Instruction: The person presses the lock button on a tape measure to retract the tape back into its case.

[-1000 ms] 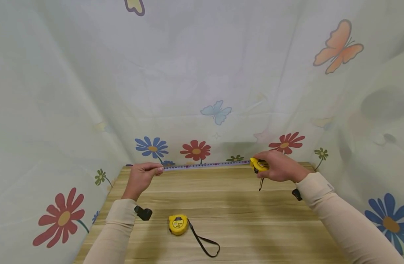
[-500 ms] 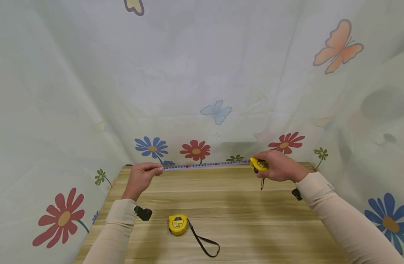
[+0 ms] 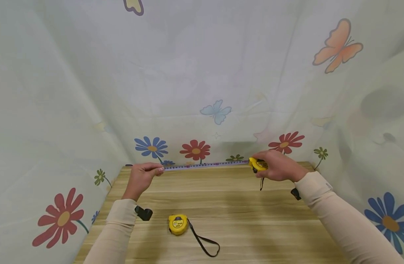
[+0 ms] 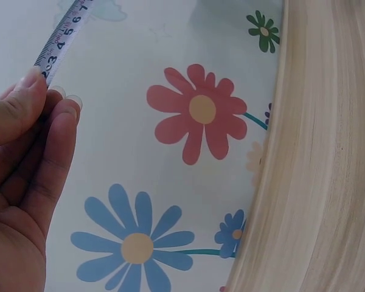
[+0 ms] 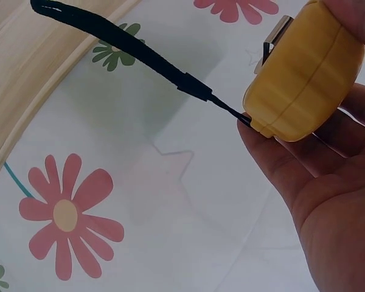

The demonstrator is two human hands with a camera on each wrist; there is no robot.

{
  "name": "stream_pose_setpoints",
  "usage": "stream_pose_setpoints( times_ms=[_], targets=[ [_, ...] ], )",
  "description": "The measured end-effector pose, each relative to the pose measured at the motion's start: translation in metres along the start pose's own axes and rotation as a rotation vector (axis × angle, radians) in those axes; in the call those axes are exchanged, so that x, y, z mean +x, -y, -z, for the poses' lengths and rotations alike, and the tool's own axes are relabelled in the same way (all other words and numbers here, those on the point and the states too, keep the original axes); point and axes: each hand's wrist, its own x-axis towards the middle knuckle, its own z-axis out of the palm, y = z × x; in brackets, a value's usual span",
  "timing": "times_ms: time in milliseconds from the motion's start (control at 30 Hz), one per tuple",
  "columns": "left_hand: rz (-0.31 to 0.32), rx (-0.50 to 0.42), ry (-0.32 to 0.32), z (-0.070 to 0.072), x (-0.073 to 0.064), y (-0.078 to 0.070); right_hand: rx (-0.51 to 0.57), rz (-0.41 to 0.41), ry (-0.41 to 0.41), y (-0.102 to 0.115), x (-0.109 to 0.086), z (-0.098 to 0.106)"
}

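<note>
blade hardly shifts, so the stretch seems held steady. left hand pinches its left end; right hand grips the yellow case.

Pale draped walls, printed flowers, butterflies; wood-grain tabletop.

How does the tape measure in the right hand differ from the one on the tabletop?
The held tape measure is in the right hand; the lying tape measure rests on the tabletop. The held one's blade stretches to the left hand; the other shows none. The held one's strap dangles; the other's strap lies on the tabletop. Both are yellow with black straps.
</note>
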Motion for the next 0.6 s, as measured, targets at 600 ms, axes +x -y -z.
stream_pose_setpoints(
  times_ms=[600],
  targets=[
    [-0.009, 0.003, 0.010, -0.0005, -0.0005, 0.0001, -0.006, 0.009, -0.003, 0.0020, 0.0004, 0.0019]
  ],
)
